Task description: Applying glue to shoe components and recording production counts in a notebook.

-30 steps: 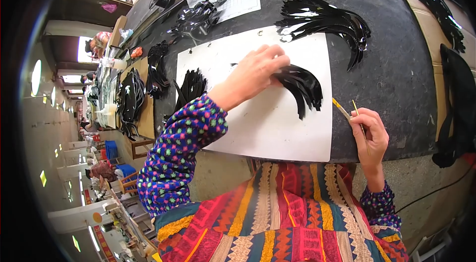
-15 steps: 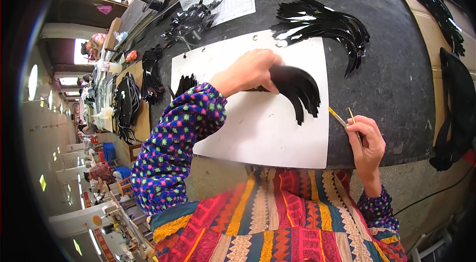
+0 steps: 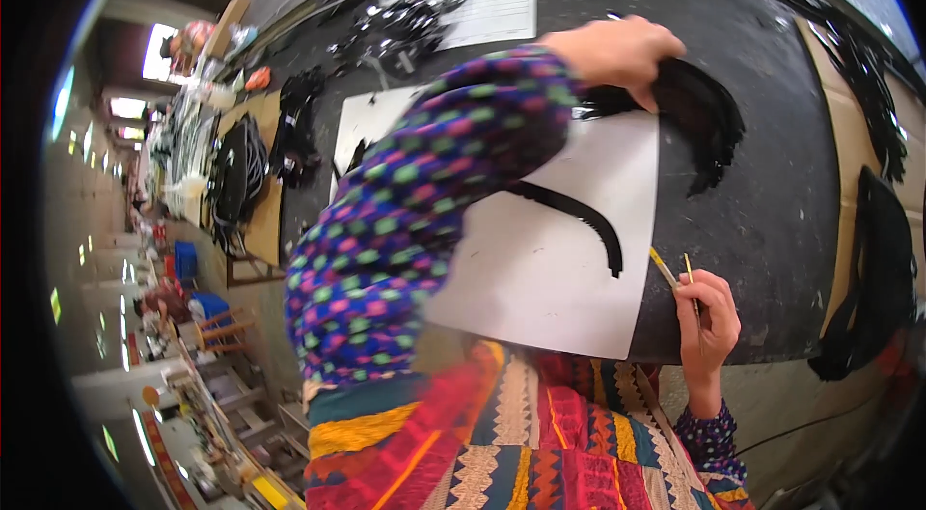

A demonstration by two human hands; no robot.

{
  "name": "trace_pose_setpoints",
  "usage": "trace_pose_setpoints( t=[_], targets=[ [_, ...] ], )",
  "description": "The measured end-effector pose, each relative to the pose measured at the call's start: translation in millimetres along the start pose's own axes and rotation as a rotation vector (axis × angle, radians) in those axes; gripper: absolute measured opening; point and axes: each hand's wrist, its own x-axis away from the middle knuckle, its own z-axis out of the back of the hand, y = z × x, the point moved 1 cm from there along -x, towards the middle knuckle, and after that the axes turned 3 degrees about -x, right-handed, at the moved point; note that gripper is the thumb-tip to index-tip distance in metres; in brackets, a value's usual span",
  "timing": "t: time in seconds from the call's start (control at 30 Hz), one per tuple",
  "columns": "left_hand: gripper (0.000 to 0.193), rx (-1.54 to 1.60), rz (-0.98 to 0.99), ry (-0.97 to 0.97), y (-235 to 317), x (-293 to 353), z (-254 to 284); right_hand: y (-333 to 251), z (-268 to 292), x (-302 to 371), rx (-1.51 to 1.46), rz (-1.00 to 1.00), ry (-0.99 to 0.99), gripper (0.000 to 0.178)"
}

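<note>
Your left hand (image 3: pixel 617 52) grips a black curved bundle (image 3: pixel 709 119) at twelve o'clock, and its sleeved forearm bars the white sheet's (image 3: pixel 540 278) left half. You have open sheet toward five o'clock, broken only by one black curved strip (image 3: pixel 579 216). Bare dark tabletop (image 3: pixel 781 220) lies open at three o'clock, above your right hand (image 3: pixel 709 322) holding thin sticks (image 3: pixel 675 274).

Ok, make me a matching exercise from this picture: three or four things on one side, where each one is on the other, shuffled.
Things:
1. left hand
2. right hand
3. single curved black strip
4. white sheet

Places:
A. lying alone on the sheet
B. flat on the dark table
C. gripping a bundle of black strips
D. at the table's near edge, holding thin sticks

Pairs: 1-C, 2-D, 3-A, 4-B
</note>
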Motion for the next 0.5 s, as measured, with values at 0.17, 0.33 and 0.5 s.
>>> trace_pose_setpoints(
  t=[0.17, 0.33, 0.5],
  targets=[
    [0.061, -0.303, -0.023, 0.439, 8, 11, -13, -2, 4, 2, -0.003, -0.047, 0.068, 0.015],
    [0.034, 0.085, -0.05, 0.077, -6, 107, -60, 0, 4, -5, 0.045, 0.001, 0.046, 0.017],
    [0.027, 0.138, 0.049, 0.13, 29, 154, -78, 3, 8, 0, -0.03, 0.096, 0.05, 0.016]
  ],
)
